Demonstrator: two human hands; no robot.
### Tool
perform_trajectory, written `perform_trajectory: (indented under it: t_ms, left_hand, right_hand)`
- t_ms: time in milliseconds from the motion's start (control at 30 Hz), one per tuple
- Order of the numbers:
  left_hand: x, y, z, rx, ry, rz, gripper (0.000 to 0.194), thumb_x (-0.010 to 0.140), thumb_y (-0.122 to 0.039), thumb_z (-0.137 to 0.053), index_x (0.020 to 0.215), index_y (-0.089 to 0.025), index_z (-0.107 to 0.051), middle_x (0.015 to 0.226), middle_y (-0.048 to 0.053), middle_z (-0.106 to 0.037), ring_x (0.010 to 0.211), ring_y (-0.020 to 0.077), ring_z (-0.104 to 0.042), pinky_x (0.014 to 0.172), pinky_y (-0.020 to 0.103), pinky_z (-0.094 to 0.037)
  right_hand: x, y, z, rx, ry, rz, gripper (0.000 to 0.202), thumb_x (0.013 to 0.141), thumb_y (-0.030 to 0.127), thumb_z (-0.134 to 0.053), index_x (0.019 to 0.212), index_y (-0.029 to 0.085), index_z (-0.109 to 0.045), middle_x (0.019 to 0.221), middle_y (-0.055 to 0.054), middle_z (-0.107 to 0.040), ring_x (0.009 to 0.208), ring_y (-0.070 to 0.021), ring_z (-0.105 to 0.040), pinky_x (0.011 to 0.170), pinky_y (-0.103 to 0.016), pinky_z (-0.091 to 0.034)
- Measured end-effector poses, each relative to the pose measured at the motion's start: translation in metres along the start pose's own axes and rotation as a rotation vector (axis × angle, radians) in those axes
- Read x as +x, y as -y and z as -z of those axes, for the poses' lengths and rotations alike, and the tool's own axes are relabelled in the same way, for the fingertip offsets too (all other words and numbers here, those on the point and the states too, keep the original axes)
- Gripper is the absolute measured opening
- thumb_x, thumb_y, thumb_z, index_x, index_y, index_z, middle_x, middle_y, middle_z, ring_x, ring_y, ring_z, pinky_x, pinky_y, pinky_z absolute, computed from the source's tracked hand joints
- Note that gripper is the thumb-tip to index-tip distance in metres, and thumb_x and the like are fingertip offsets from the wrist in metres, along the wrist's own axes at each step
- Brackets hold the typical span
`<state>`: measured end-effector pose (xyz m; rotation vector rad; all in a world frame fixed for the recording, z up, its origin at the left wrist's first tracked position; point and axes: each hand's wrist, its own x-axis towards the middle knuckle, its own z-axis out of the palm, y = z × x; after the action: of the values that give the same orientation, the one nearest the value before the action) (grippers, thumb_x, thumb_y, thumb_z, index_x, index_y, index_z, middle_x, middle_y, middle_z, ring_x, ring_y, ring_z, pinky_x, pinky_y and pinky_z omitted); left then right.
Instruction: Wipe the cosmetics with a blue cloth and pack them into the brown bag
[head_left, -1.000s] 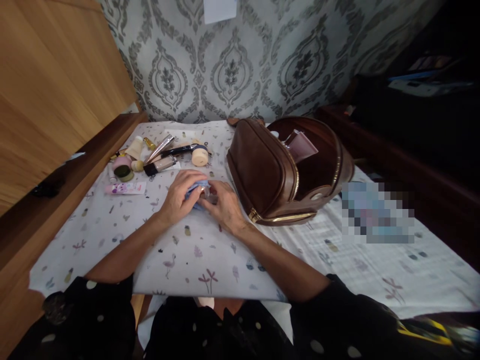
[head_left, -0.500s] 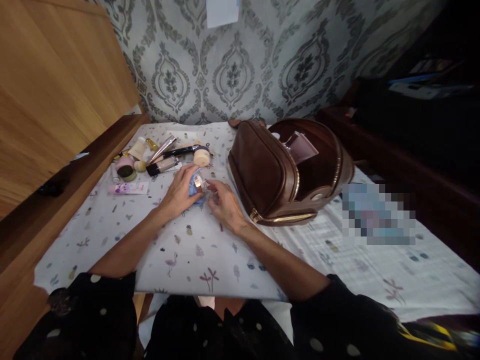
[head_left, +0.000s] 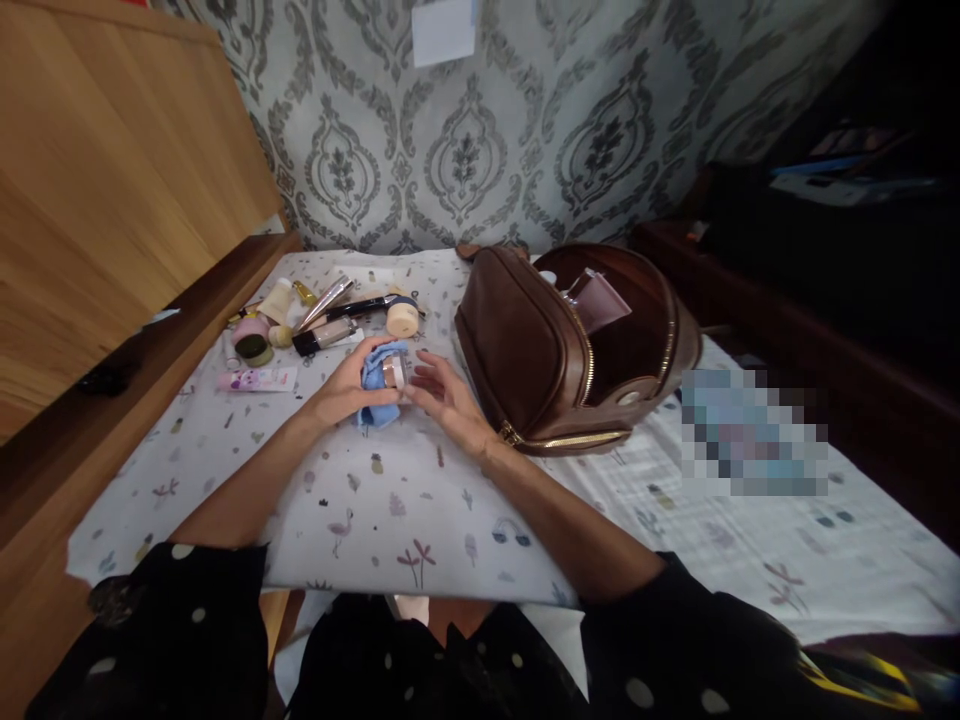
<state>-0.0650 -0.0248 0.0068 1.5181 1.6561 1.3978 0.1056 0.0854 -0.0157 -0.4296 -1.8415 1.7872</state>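
Note:
My left hand (head_left: 349, 385) is wrapped round a blue cloth (head_left: 377, 405) with a small clear jar (head_left: 395, 371) in it. The jar has a pinkish band and its clear end points right. Beside that end is my right hand (head_left: 448, 400), fingers apart and slightly curled, its thumb by the jar's lower edge. Whether the thumb touches the jar is hard to tell. Just behind my hands lies a round beige-topped item (head_left: 403, 319).
A brown bag (head_left: 525, 340) stands unzipped at the right, a pink item (head_left: 601, 303) inside. Cosmetics lie at the back left: a pink tube (head_left: 259, 379), a dark-capped bottle (head_left: 325, 336), brushes. A pixelated object (head_left: 757, 430) lies at the far right.
The cloth and jar have turned and shifted slightly left and down, showing more of both. My right hand's fingers have spread and straightened. The bag has not moved.

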Motion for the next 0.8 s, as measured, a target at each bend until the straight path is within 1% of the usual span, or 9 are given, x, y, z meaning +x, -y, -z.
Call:
perform_trajectory:
  t_ms: [100,200,267,333,433,500,600,700,800]
  left_hand:
    - [-0.001,-0.003,-0.003,-0.051,0.030,-0.030,0.076,0.068,-0.043,-0.086,0.134,-0.023,-0.053,0.128,0.011,-0.065,0.115,0.0287,-0.065,0.096,0.039,-0.055]
    - [-0.002,-0.008,-0.006,-0.082,0.068,-0.005,0.070,0.070,-0.042,-0.085,0.131,-0.023,-0.055,0.121,0.009,-0.068,0.109,0.0273,-0.067,0.092,0.038,-0.056]
    - [-0.003,-0.010,-0.006,-0.094,0.091,0.024,0.069,0.071,-0.041,-0.083,0.132,-0.024,-0.055,0.120,0.008,-0.069,0.107,0.0269,-0.068,0.090,0.037,-0.057]
    - [-0.004,-0.010,-0.003,-0.090,0.126,0.031,0.068,0.074,-0.038,-0.080,0.135,-0.024,-0.054,0.123,0.009,-0.069,0.108,0.0280,-0.068,0.088,0.038,-0.058]
    - [-0.003,-0.007,0.001,-0.108,0.164,0.009,0.063,0.077,-0.031,-0.069,0.139,-0.024,-0.055,0.128,0.009,-0.068,0.113,0.0300,-0.067,0.092,0.042,-0.057]
    - [-0.002,-0.005,0.002,-0.120,0.128,-0.008,0.061,0.076,-0.025,-0.062,0.137,-0.024,-0.059,0.131,0.008,-0.068,0.117,0.0304,-0.065,0.100,0.045,-0.054]
    - [-0.001,-0.006,0.000,-0.061,0.032,-0.048,0.056,0.074,-0.019,-0.057,0.129,-0.024,-0.067,0.135,0.007,-0.067,0.124,0.0301,-0.062,0.111,0.049,-0.046]
    - [-0.002,-0.014,-0.006,0.039,-0.016,-0.140,0.050,0.076,-0.016,-0.055,0.123,-0.025,-0.070,0.138,0.006,-0.065,0.133,0.0293,-0.056,0.118,0.049,-0.039]
    - [-0.004,-0.024,-0.013,0.126,-0.042,-0.234,0.045,0.081,-0.015,-0.054,0.122,-0.025,-0.071,0.140,0.007,-0.064,0.136,0.0283,-0.053,0.120,0.050,-0.038]
  right_hand:
    - [0.002,0.000,-0.001,0.102,0.027,-0.029,0.075,0.073,0.046,-0.080,0.138,0.023,-0.049,0.131,-0.013,-0.063,0.121,-0.0274,-0.062,0.105,-0.050,-0.050]
    - [0.002,0.002,0.000,0.156,0.057,-0.055,0.082,0.069,0.047,-0.083,0.139,0.022,-0.048,0.122,-0.011,-0.067,0.112,-0.0258,-0.067,0.102,-0.048,-0.052]
    - [0.003,0.002,0.001,0.145,0.016,-0.070,0.082,0.067,0.047,-0.084,0.137,0.021,-0.050,0.115,-0.009,-0.069,0.106,-0.0251,-0.068,0.098,-0.047,-0.054]
    - [0.004,0.001,0.003,0.111,-0.023,-0.073,0.080,0.066,0.047,-0.085,0.134,0.021,-0.053,0.108,-0.007,-0.071,0.101,-0.0244,-0.069,0.095,-0.045,-0.055]
    - [0.006,-0.002,0.004,0.040,-0.061,-0.076,0.074,0.064,0.049,-0.085,0.126,0.019,-0.059,0.101,-0.006,-0.072,0.095,-0.0231,-0.069,0.091,-0.043,-0.055]
    - [0.007,-0.005,0.003,0.002,-0.081,-0.066,0.069,0.064,0.051,-0.085,0.121,0.018,-0.062,0.100,-0.006,-0.072,0.094,-0.0226,-0.068,0.089,-0.042,-0.055]
    - [0.007,-0.008,0.001,-0.026,-0.105,-0.053,0.068,0.064,0.055,-0.084,0.117,0.019,-0.062,0.099,-0.007,-0.072,0.092,-0.0220,-0.067,0.084,-0.039,-0.054]
    - [0.008,-0.011,0.000,-0.052,-0.153,-0.060,0.072,0.060,0.060,-0.084,0.114,0.019,-0.060,0.096,-0.006,-0.071,0.089,-0.0213,-0.066,0.081,-0.038,-0.054]
    - [0.008,-0.010,0.000,-0.057,-0.219,-0.066,0.075,0.055,0.061,-0.086,0.110,0.018,-0.058,0.096,-0.007,-0.069,0.090,-0.0222,-0.065,0.081,-0.039,-0.054]
